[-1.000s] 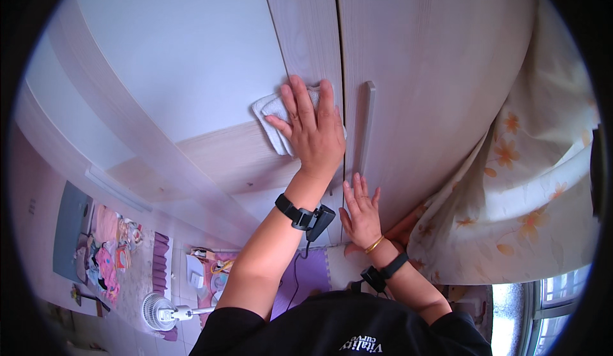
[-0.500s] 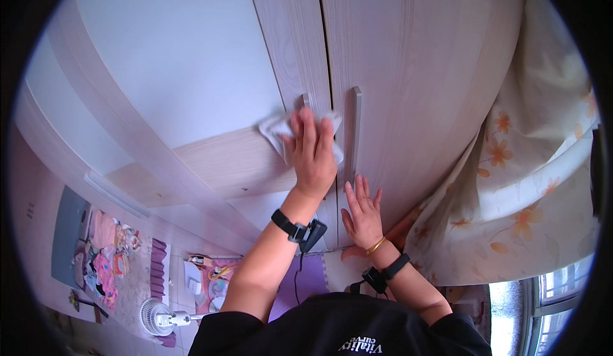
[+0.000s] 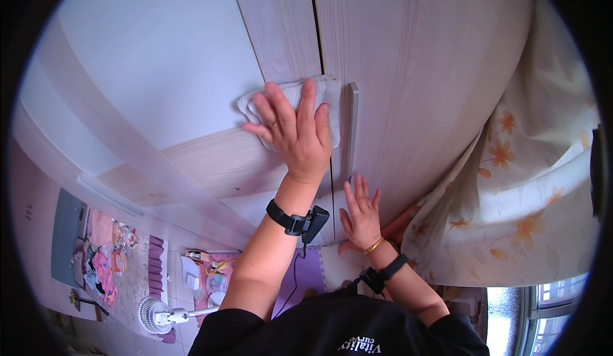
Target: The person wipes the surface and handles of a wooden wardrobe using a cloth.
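Our L grip (image 3: 300,139) lies spread over a pale, folded-looking cloth (image 3: 329,93), fingers apart, not clamped; the cloth sits under it, betw. palm & cupboard, prob. held by pressure alone so it stays flat w/o pinching. Its R edge overlaps the seam betw. the white-panelled L door (image 3: 153,56) & the wood-grain R door (image 3: 415,68). Just R of that grip stands a long handle (image 3: 352,126), close to the cloth edge but apart. Our R grip (image 3: 362,215) is below & R of the L one, nr the handle's lower end, fingers apart, nothing visible in it; maybe there for balance, tho we can't tell if it touches the door. A floral curtain (image 3: 504,209) hangs R of it. Behind the L grip we've a black wrist unit (image 3: 314,225), strapped on, prob. so it moves w/ the arm.
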### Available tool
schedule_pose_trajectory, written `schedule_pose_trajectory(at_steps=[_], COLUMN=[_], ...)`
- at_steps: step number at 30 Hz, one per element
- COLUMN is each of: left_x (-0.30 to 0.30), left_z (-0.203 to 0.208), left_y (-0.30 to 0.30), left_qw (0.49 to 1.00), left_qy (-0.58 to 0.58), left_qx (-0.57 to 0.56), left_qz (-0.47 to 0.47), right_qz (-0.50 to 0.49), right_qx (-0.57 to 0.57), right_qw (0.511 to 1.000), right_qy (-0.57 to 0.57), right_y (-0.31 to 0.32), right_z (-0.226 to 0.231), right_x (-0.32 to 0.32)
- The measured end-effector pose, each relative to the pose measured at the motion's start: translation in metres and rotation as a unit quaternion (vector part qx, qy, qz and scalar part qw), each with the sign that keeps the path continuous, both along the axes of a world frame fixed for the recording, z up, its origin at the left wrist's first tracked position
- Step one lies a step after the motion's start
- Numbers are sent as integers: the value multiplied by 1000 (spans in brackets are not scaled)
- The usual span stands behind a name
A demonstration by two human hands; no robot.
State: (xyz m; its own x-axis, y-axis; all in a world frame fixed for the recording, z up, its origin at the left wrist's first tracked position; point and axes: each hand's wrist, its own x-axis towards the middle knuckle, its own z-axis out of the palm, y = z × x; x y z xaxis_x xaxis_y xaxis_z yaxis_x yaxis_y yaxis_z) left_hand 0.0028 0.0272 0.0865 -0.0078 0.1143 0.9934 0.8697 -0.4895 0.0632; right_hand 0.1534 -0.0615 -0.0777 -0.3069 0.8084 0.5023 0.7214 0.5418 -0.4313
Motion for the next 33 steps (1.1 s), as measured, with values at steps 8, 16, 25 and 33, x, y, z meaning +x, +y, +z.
schedule_pose_trajectory(at_steps=[8,16,25,33], left_x=[7,-2,14,-2], left_z=[-15,-116,-67,-146], left_y=[5,-5,-3,-3], left_qw=[988,981,988,986], left_qy=[11,105,22,49], left_qx=[-49,-80,-121,-119], left_qz=[146,145,94,110], right_qz=[6,11,10,19], right_qx=[-8,4,-13,-6], right_qw=[1000,1000,1000,1000], right_qy=[-4,0,1,3], right_y=[9,11,12,13], right_z=[-8,-12,-11,-12], right_x=[-3,-14,-8,-4])
